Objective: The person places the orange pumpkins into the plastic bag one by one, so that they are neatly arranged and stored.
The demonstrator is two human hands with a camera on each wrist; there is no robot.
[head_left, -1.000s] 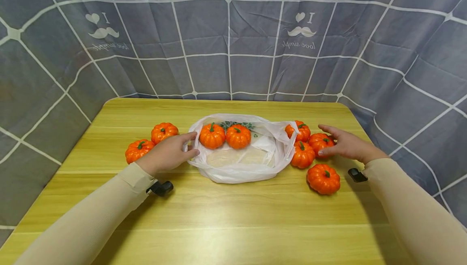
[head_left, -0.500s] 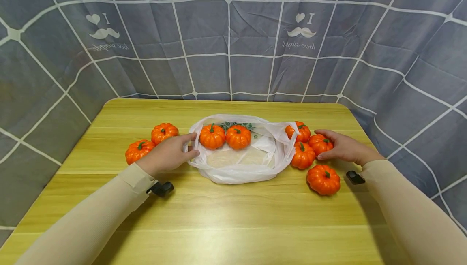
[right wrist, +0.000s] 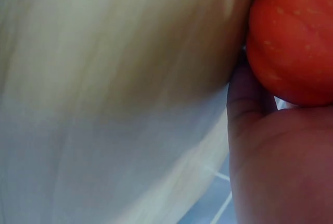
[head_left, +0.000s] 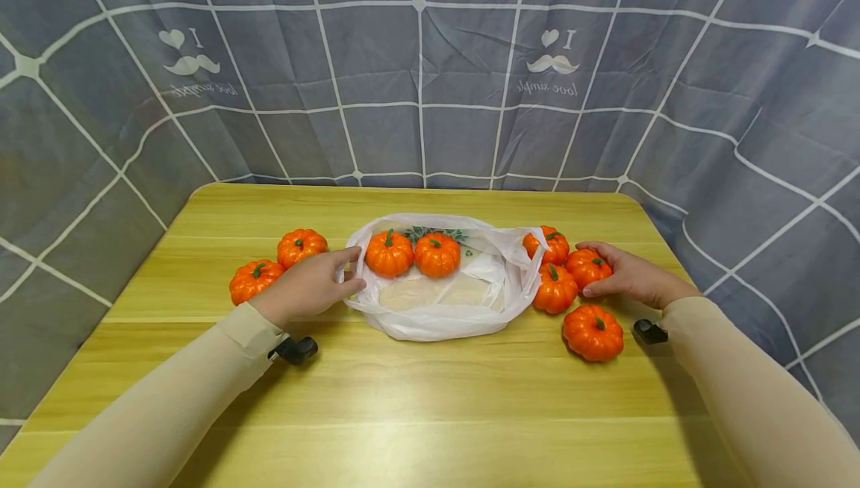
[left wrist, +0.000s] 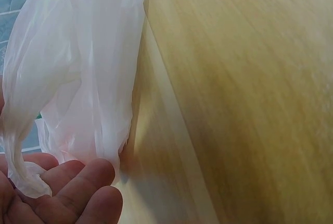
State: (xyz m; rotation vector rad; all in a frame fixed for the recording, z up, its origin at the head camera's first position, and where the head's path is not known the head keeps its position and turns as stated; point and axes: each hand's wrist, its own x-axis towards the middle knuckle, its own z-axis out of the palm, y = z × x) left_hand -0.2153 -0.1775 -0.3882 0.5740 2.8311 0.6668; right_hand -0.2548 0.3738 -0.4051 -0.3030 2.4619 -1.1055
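Note:
A white plastic bag (head_left: 437, 330) lies at mid-table with its mouth held wide. Inside it sit two small orange pumpkins, a left one (head_left: 389, 254) and a right one (head_left: 438, 255). My left hand (head_left: 309, 283) holds the bag's left edge; in the left wrist view a strip of the bag (left wrist: 31, 179) runs through the curled fingers. My right hand (head_left: 634, 277) grips a pumpkin (head_left: 587, 270) right of the bag, thumb on the near side and fingers on the far side. In the right wrist view this pumpkin (right wrist: 296, 36) lies against the hand.
Beside the bag's right edge are a back pumpkin (head_left: 555, 245) and a middle one (head_left: 555, 289); a nearer one (head_left: 593, 333) lies apart. Two more, a front one (head_left: 255, 280) and a back one (head_left: 301, 247), lie by my left hand. Grey curtain (head_left: 376, 55) surrounds the wooden table (head_left: 430, 413).
My right hand has moved slightly left and its fingers have closed round the pumpkin. My left hand and the bag have stayed in place.

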